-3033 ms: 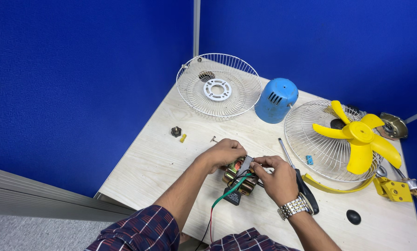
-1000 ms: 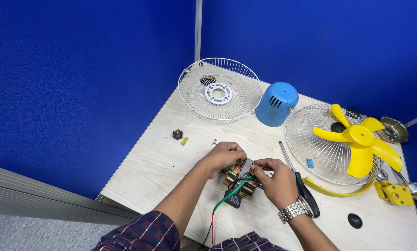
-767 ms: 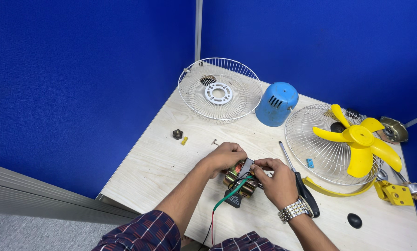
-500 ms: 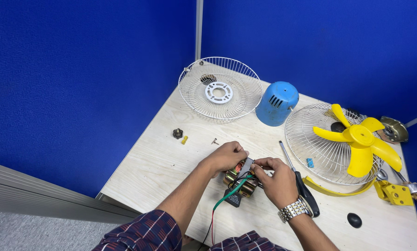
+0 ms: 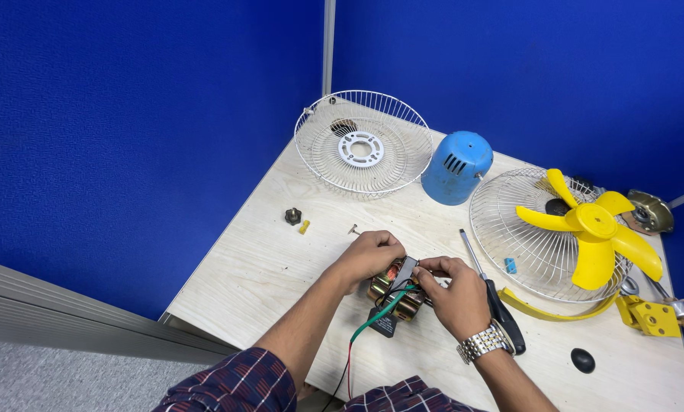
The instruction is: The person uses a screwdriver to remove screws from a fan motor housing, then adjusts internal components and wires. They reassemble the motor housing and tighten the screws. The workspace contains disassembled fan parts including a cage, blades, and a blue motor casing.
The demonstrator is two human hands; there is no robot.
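Note:
Both my hands hold a small fan motor [image 5: 394, 299] with brass-coloured casing and copper windings near the table's front edge. My left hand [image 5: 366, 257] grips its left side. My right hand [image 5: 450, 294], with a metal wristwatch, closes on its right side and pinches a grey metal piece on top. Green, red and black wires [image 5: 365, 328] trail from the motor toward me, with a small black block beneath it.
A white wire fan guard [image 5: 362, 143] lies at the back, a blue motor cover [image 5: 455, 168] beside it. At right a second guard [image 5: 536, 236] carries a yellow fan blade [image 5: 592, 229]. A screwdriver [image 5: 491, 291], yellow bracket [image 5: 649, 315], black cap [image 5: 583, 360], nut [image 5: 292, 215] and screw lie about.
My hands have stayed on the motor with only small finger shifts. The view has drifted slightly, and nothing else on the table has moved.

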